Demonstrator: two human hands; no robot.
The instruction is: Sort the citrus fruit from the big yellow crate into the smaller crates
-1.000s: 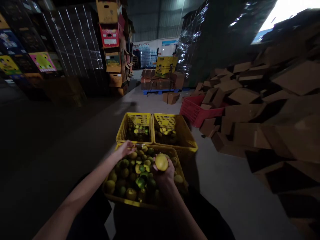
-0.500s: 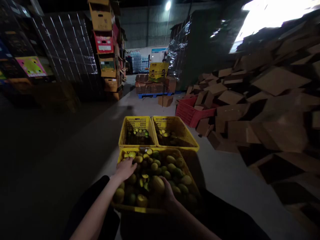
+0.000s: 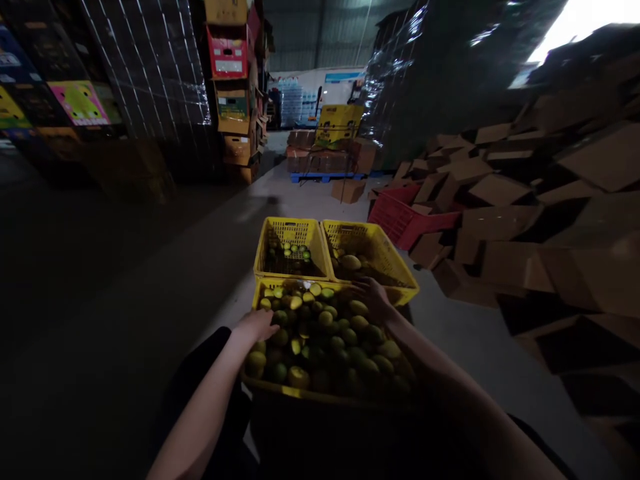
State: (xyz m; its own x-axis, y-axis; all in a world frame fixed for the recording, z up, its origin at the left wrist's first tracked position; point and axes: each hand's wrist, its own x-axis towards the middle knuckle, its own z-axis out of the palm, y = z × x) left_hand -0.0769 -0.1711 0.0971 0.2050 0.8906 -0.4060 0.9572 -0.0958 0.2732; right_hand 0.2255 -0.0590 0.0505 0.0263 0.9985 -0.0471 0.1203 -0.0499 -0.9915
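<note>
Where the right far crate (image 3: 395, 257) opens beyond the right hand (image 3: 373, 295), a pale fruit (image 3: 351, 263) shows against its dim inside; whether it rests or is in the air, I cannot tell. The right hand is clear of it, just on the near side, with loose fingers, and no fruit shows in its grasp. Its arm stretches forward from the lower right, slanting inward over the right side of the near crate (image 3: 299, 392), and the hand hangs by that crate's far rim, back uppermost.

The left hand (image 3: 257, 327) lies palm down over the left side of the near crate, fingers pointing inward across the fruit heap (image 3: 345, 343). Its underside is hidden, so I cannot tell whether it grips one. The left forearm rises steeply from the bottom edge, less extended than the right.

The heap, green and yellow, fills the near crate. The left far crate (image 3: 290, 230), beside the right one, holds a few small fruits (image 3: 295, 249). Farther right, a red crate (image 3: 400, 217) leans among loose cartons (image 3: 505, 223).
</note>
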